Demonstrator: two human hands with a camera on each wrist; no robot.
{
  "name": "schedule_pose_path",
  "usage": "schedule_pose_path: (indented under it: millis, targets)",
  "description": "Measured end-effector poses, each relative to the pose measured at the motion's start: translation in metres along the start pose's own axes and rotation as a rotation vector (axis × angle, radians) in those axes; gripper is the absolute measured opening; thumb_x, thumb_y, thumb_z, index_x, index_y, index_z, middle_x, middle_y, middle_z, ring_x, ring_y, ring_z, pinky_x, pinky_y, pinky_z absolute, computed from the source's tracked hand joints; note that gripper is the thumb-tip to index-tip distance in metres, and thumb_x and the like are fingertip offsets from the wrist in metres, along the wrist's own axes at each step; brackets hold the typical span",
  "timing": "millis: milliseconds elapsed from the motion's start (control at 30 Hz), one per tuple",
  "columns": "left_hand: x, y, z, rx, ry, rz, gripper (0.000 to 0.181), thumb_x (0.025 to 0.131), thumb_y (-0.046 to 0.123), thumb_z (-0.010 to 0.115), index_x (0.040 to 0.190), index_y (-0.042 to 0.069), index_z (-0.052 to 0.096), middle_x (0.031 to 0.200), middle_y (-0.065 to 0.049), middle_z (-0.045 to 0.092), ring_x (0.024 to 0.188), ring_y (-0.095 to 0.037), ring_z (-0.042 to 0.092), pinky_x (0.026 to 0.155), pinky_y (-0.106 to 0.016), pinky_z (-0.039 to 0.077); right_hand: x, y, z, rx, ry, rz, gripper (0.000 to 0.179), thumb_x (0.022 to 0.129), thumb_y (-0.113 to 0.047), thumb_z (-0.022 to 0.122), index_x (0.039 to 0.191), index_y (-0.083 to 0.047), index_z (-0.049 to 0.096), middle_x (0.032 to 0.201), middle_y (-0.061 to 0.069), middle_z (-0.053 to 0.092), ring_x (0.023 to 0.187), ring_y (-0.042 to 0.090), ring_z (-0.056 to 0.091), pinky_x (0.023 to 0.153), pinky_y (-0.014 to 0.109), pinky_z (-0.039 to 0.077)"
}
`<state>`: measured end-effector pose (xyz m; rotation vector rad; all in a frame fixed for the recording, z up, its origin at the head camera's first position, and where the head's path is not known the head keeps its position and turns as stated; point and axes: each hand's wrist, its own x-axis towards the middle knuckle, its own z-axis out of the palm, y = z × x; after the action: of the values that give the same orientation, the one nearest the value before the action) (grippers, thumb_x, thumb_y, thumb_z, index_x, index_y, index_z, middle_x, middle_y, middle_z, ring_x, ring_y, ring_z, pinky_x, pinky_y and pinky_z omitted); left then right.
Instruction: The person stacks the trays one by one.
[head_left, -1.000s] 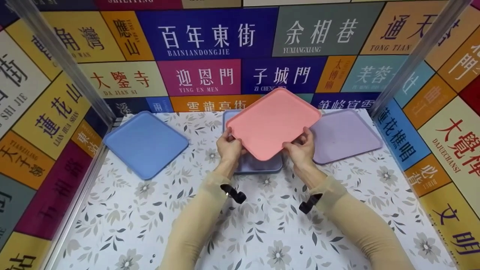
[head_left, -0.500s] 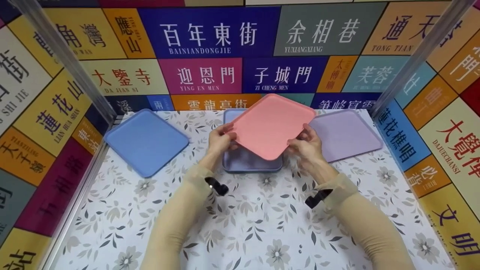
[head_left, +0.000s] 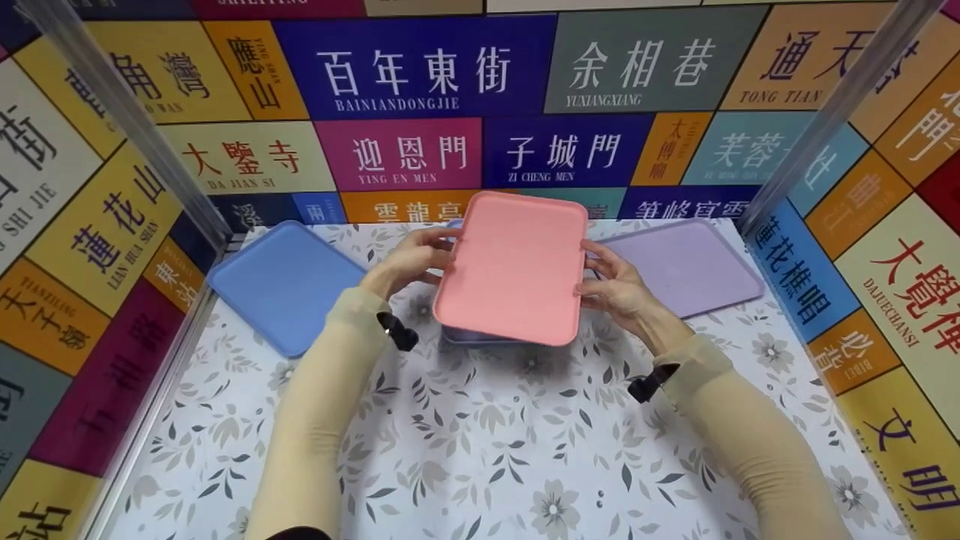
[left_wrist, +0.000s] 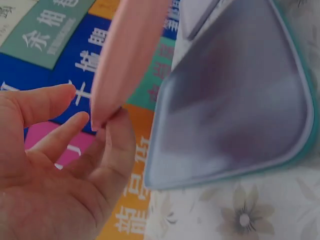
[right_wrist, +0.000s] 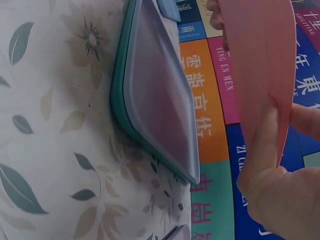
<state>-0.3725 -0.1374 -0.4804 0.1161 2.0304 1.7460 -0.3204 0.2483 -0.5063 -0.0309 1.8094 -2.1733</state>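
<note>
Both hands hold a pink rectangular tray point(head_left: 517, 270) above the middle of the table, its near edge lower in the head view. My left hand point(head_left: 409, 262) has its fingertips at the left edge; in the left wrist view its thumb stands off the tray point(left_wrist: 132, 55). My right hand point(head_left: 626, 289) pinches the right edge, with a finger and thumb on opposite faces in the right wrist view. Beneath it lies a small stack of trays, a pale lilac-blue tray point(left_wrist: 235, 100) on top and a teal rim point(right_wrist: 119, 95) below. The pink tray hides most of it.
A blue tray point(head_left: 289, 289) lies turned cornerwise at the left, partly behind the left hand. At the right lies a lilac tray point(head_left: 686, 266). A floral cloth point(head_left: 480, 450) covers the table. Panels with printed characters point(head_left: 416, 67) wall in the back and sides.
The pink tray has turned from cornerwise to nearly straight and come slightly nearer and lower. The left hand has shifted left along its rim; the right hand has moved slightly right.
</note>
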Motion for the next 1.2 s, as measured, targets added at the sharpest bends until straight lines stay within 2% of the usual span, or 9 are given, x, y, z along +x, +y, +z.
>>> schedule_pose_path:
  millis: [100,233,600,767,933,1200]
  targets:
    - [0.001,-0.006,-0.003,-0.020,-0.010,0.012,0.071,0.102,-0.001,0.069,0.167,0.022,0.055,0.151,-0.018,0.065,0.108,-0.022,0.075,0.084,-0.037,0.072,0.004,0.000,-0.002,-0.019,-0.039,0.004,0.099,0.095,0.020,0.069,0.179,-0.013,0.029,0.145,0.005,0.059,0.089,0.014,0.078,0.080,0.032,0.069]
    - [0.001,-0.014,-0.003,-0.037,0.001,0.020,0.076,0.099,-0.006,0.071,0.167,0.023,0.054,0.149,-0.017,0.065,0.109,-0.022,0.075,0.086,-0.040,0.073,0.012,-0.001,-0.005,-0.057,-0.059,0.013,0.097,0.096,0.018,0.070,0.178,-0.016,0.032,0.147,0.006,0.058,0.093,0.014,0.079,0.080,0.032,0.070]
    - [0.009,-0.028,0.003,-0.102,0.092,0.072,0.079,0.098,-0.012,0.064,0.169,0.020,0.052,0.145,-0.019,0.066,0.096,-0.019,0.075,0.076,-0.038,0.073,0.048,-0.003,-0.014,-0.213,-0.081,0.076,0.099,0.097,0.017,0.069,0.179,-0.021,0.031,0.167,0.017,0.047,0.100,0.011,0.077,0.083,0.030,0.069]
    - [0.013,-0.043,0.004,-0.106,0.154,0.030,0.081,0.096,-0.014,0.063,0.168,0.019,0.053,0.144,-0.020,0.065,0.094,-0.019,0.073,0.075,-0.038,0.071,0.065,0.006,-0.010,-0.233,-0.084,0.081,0.100,0.095,0.020,0.067,0.179,-0.022,0.032,0.167,0.020,0.045,0.102,0.013,0.075,0.079,0.028,0.067]
    - [0.020,-0.058,0.009,-0.084,0.196,-0.024,0.082,0.093,-0.014,0.064,0.168,0.016,0.052,0.142,-0.019,0.065,0.091,-0.018,0.070,0.074,-0.038,0.065,0.078,0.021,-0.008,-0.285,-0.049,0.113,0.100,0.093,0.020,0.067,0.178,-0.021,0.035,0.165,0.023,0.049,0.102,0.015,0.074,0.074,0.028,0.068]
    - [0.029,-0.066,0.016,0.032,0.248,-0.032,0.082,0.088,-0.016,0.058,0.166,0.009,0.054,0.133,-0.020,0.067,0.084,-0.018,0.068,0.068,-0.036,0.063,0.084,0.038,-0.004,-0.380,0.015,0.093,0.093,0.092,0.017,0.070,0.175,-0.015,0.042,0.159,0.026,0.055,0.102,0.014,0.073,0.076,0.026,0.068]
